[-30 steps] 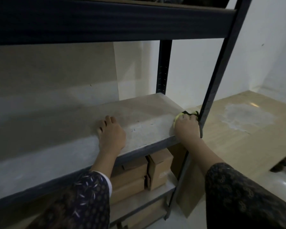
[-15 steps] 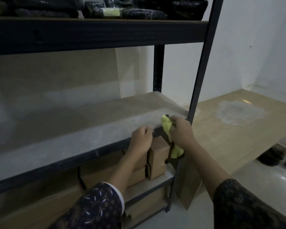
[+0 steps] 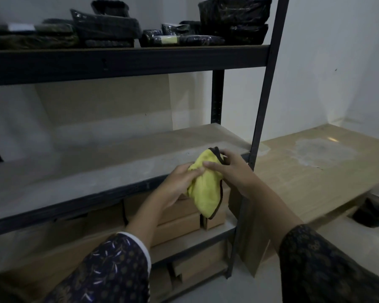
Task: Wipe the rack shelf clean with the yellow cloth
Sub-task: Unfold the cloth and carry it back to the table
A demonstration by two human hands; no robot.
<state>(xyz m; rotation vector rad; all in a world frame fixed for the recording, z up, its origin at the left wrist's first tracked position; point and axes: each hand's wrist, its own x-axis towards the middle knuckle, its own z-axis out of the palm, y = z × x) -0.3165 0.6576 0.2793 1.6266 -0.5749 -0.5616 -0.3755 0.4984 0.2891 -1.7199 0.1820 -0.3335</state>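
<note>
Two hands on one cloth, seen at the middle of the view, in front of the rack. Farthest left, saw the broad grey dusty shelf board (image 3: 96,167) of the dark metal rack, bare and unevenly marked, with its dark front rail below. Above it, noted black plastic-wrapped packages (image 3: 107,29) stacked along the upper shelf. Below it, noted brown cardboard boxes (image 3: 177,228) packed on the lower shelf.

Followed the dark patterned left sleeve (image 3: 114,270) up to the left hand (image 3: 177,184), curled shut around the left side of the crumpled yellow cloth (image 3: 206,189) with dark trim, thumb pressed over the top of the fabric. Found the yellow cloth off the shelf board, bunched and hanging in the air just in front of the rail, with its lower end drooping before the boxes.

Found the right hand (image 3: 234,171) on the other side, its fingers closed on the upper right edge of the cloth, pinching the dark trim. Behind it, noted the dark patterned right sleeve (image 3: 315,270).

Just right of the hands, saw the dark metal upright post (image 3: 258,127) of the rack. Farther right, saw a light wooden tabletop (image 3: 304,182) bearing a pale dried stain (image 3: 324,149), set against the white wall.
</note>
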